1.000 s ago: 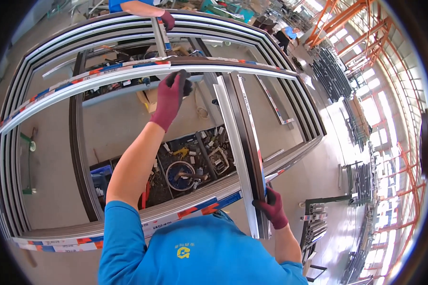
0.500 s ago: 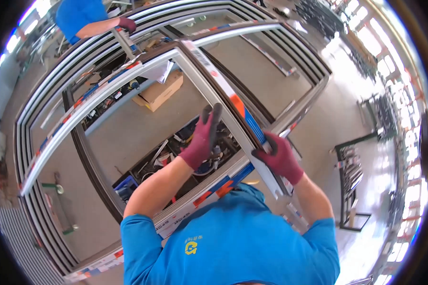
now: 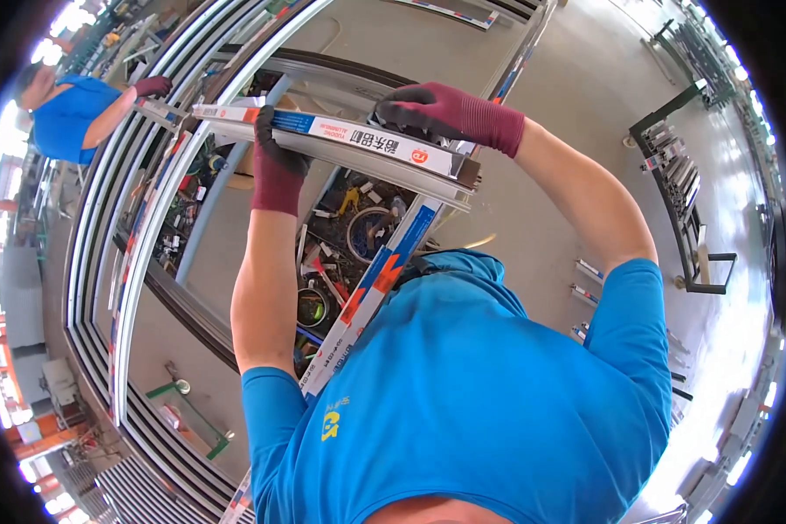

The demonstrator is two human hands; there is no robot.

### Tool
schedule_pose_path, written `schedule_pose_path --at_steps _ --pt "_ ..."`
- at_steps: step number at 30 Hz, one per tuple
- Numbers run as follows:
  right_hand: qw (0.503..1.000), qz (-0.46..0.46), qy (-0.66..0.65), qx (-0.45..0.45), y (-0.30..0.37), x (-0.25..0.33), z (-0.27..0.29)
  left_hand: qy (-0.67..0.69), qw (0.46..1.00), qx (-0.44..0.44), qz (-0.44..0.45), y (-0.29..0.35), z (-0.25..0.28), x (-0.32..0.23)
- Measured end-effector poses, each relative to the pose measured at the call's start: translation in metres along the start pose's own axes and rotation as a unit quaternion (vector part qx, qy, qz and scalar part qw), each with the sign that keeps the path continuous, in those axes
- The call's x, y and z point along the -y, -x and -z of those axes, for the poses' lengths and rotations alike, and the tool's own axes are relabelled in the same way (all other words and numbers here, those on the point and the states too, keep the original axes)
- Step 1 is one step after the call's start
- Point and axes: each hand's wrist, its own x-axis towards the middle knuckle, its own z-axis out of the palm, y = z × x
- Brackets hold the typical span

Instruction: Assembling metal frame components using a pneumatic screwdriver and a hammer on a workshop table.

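A metal frame profile (image 3: pixel 358 137), covered with white, blue and red film, crosses in front of me. My left hand (image 3: pixel 279 170), in a maroon glove with dark fingers, wraps round its near side with fingertips over the top. From the far side my right hand (image 3: pixel 454 118), gloved alike, curls its fingers against the profile near its right end; the fingertips are partly hidden. Closest to my body lies another film-covered profile (image 3: pixel 377 281), which meets the first one near its right end.
Below the frame is a tray of loose tools and parts (image 3: pixel 349 218). Larger frames with several parallel rails (image 3: pixel 92 253) stand left. A person in blue (image 3: pixel 74 118) works at the far left, one gloved hand by the frame. A dark rack holding profiles (image 3: pixel 672 166) stands right.
My left hand was stretched out flat beside the profile and now wraps round it. My right hand has shifted to the profile's far side. The whole view has turned.
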Motion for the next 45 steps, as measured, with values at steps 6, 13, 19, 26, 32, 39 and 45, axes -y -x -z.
schedule_pose_path --at_steps 6,13,19,26,32,39,45 --pt "0.999 0.022 -0.031 -0.01 0.014 -0.027 0.007 -0.019 0.999 -0.032 -0.008 0.014 -0.007 -0.004" --pt "0.989 -0.028 -0.143 -0.037 0.035 -0.019 0.009 -0.056 0.996 -0.071 0.0 0.013 -0.004 -0.003" --pt "0.986 -0.031 -0.163 0.019 0.035 0.002 0.015 -0.04 0.994 -0.092 -0.042 0.029 0.001 0.029" --pt "0.983 -0.047 -0.081 0.16 -0.02 -0.007 0.008 -0.039 0.99 -0.133 -0.021 0.055 -0.055 0.045" --pt "0.961 -0.109 -0.118 0.225 -0.077 -0.012 -0.007 -0.068 0.987 -0.13 -0.069 0.018 -0.033 0.022" --pt "0.971 -0.045 -0.208 0.106 -0.061 0.002 0.015 -0.136 0.985 -0.102 -0.03 0.046 -0.074 0.025" --pt "0.919 -0.011 -0.394 0.024 -0.094 -0.024 0.028 -0.262 0.959 0.038 0.098 0.11 -0.064 0.089"
